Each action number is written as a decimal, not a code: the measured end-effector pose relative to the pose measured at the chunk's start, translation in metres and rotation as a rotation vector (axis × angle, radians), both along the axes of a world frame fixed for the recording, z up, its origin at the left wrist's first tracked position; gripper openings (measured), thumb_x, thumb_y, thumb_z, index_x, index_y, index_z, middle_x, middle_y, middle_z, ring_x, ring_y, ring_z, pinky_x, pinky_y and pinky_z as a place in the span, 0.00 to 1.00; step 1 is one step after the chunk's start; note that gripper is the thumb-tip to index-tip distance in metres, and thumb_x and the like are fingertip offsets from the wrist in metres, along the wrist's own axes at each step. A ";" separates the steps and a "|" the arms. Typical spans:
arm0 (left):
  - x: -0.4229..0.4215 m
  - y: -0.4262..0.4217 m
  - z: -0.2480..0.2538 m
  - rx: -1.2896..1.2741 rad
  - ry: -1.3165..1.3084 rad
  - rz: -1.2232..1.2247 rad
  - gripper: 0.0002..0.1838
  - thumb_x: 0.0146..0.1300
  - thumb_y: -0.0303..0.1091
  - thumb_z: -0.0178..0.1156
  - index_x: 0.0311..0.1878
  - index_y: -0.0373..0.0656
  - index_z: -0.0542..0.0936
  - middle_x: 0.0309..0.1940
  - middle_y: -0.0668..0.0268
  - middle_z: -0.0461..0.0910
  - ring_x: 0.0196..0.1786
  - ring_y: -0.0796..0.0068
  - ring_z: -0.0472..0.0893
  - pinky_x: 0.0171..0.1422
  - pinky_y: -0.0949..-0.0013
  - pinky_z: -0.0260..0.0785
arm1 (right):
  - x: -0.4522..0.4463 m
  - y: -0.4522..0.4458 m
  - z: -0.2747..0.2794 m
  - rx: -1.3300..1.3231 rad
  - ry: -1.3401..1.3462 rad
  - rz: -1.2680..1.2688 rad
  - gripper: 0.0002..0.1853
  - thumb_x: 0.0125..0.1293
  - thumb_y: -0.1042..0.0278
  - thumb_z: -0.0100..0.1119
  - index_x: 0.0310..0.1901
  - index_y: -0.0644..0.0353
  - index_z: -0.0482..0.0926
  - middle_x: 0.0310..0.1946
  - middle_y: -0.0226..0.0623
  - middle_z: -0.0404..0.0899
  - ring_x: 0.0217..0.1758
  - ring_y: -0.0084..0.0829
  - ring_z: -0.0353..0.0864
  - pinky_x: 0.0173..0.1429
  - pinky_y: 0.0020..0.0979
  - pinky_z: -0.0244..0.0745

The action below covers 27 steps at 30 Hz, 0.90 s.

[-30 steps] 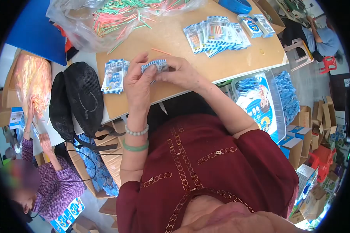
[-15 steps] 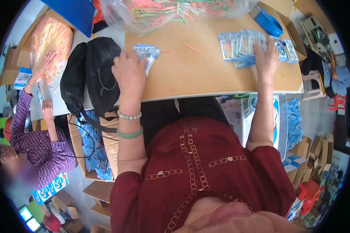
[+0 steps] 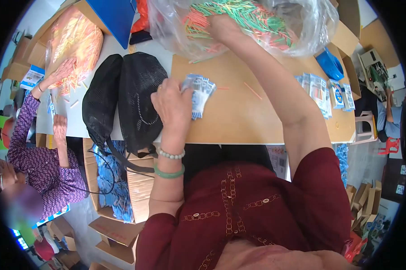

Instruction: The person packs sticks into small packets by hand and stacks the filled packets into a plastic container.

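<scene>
My left hand (image 3: 172, 102) has its fingers curled at the left edge of some blue-and-white packets (image 3: 199, 95), gripping them on the tan board. Reaching far forward, my right hand (image 3: 224, 29) is inside a clear plastic bag among thin pink and green sticks (image 3: 252, 19). Its fingers are bent down and mostly hidden, so what they hold does not show. More filled blue-and-white packets (image 3: 314, 92) lie on the board's right side, partly behind my right arm. Two loose pink sticks (image 3: 253, 91) rest between the groups.
A black mesh bag (image 3: 140, 96) stands left of my left hand. At the right are a blue tape-like ring (image 3: 329, 64) and small boxes (image 3: 336, 94). A co-worker in a purple patterned sleeve (image 3: 25, 118) handles another bag of sticks (image 3: 74, 42) at the left.
My right hand has left the packets at the right and moved forward and left into the bag of sticks. My left hand stays at its packets; the whole view has shifted.
</scene>
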<state>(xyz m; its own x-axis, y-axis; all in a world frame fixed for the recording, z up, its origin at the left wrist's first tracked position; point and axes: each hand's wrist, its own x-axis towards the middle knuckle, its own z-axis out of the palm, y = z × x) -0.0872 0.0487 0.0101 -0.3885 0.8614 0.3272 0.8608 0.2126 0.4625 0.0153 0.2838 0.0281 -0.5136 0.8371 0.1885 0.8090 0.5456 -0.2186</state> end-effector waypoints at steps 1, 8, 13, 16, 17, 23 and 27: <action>-0.001 -0.001 0.000 0.040 0.007 -0.016 0.11 0.49 0.34 0.67 0.35 0.41 0.79 0.35 0.60 0.77 0.42 0.58 0.77 0.45 0.57 0.63 | -0.011 0.009 -0.002 -0.021 -0.035 -0.076 0.14 0.59 0.64 0.54 0.45 0.60 0.79 0.43 0.50 0.80 0.49 0.49 0.80 0.50 0.45 0.76; -0.012 -0.003 -0.005 0.248 -0.082 -0.094 0.05 0.53 0.29 0.64 0.32 0.40 0.79 0.30 0.61 0.74 0.36 0.60 0.76 0.39 0.61 0.66 | -0.032 0.038 -0.015 -0.033 -0.233 0.018 0.15 0.59 0.64 0.54 0.44 0.62 0.80 0.43 0.50 0.81 0.47 0.49 0.81 0.50 0.44 0.76; -0.014 -0.004 0.001 0.376 -0.423 -0.048 0.01 0.59 0.25 0.60 0.33 0.39 0.78 0.28 0.63 0.75 0.32 0.69 0.76 0.36 0.69 0.68 | -0.010 0.053 -0.005 -0.041 -0.161 0.019 0.14 0.61 0.64 0.52 0.42 0.65 0.79 0.42 0.50 0.81 0.44 0.49 0.81 0.48 0.46 0.76; -0.012 -0.008 0.011 0.405 -0.788 -0.076 0.01 0.62 0.25 0.58 0.35 0.38 0.77 0.30 0.66 0.77 0.32 0.75 0.75 0.37 0.73 0.68 | 0.005 0.034 0.011 0.009 -0.126 -0.049 0.14 0.62 0.64 0.51 0.45 0.63 0.78 0.43 0.47 0.82 0.46 0.41 0.82 0.48 0.41 0.76; -0.011 -0.009 0.015 0.446 -1.052 -0.134 0.01 0.63 0.25 0.57 0.37 0.38 0.77 0.31 0.67 0.78 0.32 0.79 0.75 0.38 0.74 0.69 | 0.011 0.030 0.016 0.036 -0.104 -0.085 0.14 0.63 0.64 0.51 0.47 0.62 0.78 0.44 0.45 0.82 0.47 0.37 0.82 0.48 0.39 0.77; -0.008 -0.008 0.015 0.487 -1.522 -0.379 0.05 0.67 0.25 0.54 0.43 0.36 0.76 0.38 0.68 0.81 0.36 0.86 0.76 0.43 0.78 0.71 | 0.062 0.026 0.003 -0.576 0.829 0.008 0.13 0.69 0.62 0.51 0.44 0.66 0.73 0.37 0.41 0.82 0.41 0.35 0.83 0.47 0.39 0.77; 0.011 -0.013 0.025 0.391 -1.564 -0.471 0.07 0.68 0.25 0.54 0.46 0.37 0.76 0.40 0.68 0.81 0.41 0.84 0.78 0.48 0.78 0.71 | 0.090 -0.010 0.002 -0.879 1.209 0.069 0.11 0.70 0.66 0.51 0.46 0.66 0.72 0.37 0.40 0.82 0.43 0.30 0.82 0.49 0.33 0.77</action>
